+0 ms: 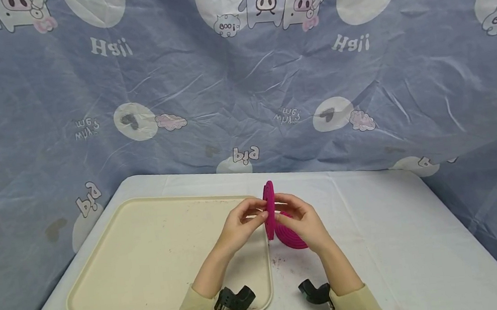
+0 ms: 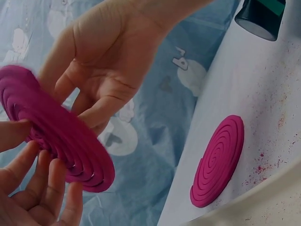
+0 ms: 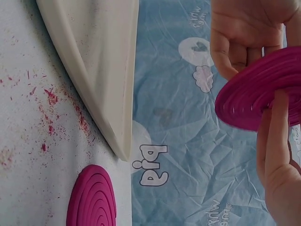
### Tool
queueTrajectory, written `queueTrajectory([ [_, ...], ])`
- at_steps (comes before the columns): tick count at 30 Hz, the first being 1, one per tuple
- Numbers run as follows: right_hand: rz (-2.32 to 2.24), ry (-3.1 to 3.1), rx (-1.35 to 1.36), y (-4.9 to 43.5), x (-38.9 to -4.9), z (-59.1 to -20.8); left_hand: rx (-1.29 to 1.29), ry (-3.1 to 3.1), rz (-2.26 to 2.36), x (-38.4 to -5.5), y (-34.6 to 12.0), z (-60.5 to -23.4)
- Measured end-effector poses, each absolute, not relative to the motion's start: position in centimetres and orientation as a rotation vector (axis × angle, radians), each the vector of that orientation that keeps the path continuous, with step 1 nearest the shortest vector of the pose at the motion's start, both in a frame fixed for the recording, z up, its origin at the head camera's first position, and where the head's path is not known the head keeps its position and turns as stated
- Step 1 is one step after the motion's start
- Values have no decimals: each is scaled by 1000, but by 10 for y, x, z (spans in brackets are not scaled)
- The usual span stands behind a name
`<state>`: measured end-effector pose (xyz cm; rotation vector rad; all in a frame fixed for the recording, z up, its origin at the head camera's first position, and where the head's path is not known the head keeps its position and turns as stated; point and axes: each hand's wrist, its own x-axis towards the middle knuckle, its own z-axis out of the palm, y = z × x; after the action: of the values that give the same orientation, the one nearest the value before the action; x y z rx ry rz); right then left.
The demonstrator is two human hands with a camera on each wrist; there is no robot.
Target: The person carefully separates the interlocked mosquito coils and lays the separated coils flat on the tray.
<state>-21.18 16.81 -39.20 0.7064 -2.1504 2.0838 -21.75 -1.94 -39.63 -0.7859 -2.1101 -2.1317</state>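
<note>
A magenta coiled disc (image 1: 270, 216) stands on edge in the air between the two hands, over the tray's right edge. My left hand (image 1: 243, 226) pinches it from the left, thumb and fingers on its coiled face. From the other side my right hand (image 1: 298, 218) holds it by thumb and fingers. In the left wrist view the disc (image 2: 61, 132) shows rings wound in a spiral, with fingertips near its centre. A second magenta coiled disc (image 2: 218, 162) lies flat on the white table, partly covered by the right hand in the head view.
A cream tray (image 1: 150, 256) takes up the left of the white table (image 1: 403, 240). Reddish crumbs (image 3: 49, 113) are scattered beside its right edge. A blue printed cloth (image 1: 223, 87) hangs behind. Black wrist cameras (image 1: 236, 298) sit at both cuffs.
</note>
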Motion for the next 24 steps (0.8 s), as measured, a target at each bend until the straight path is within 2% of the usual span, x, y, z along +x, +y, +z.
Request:
queueTrajectory([
  [10, 2154, -2104, 838, 171, -212, -391, -841, -2119, -2183, -217, -21, -394],
  [24, 2141, -2092, 878, 172, -214, -394, -813, -2055, -2301, -217, -18, -398],
])
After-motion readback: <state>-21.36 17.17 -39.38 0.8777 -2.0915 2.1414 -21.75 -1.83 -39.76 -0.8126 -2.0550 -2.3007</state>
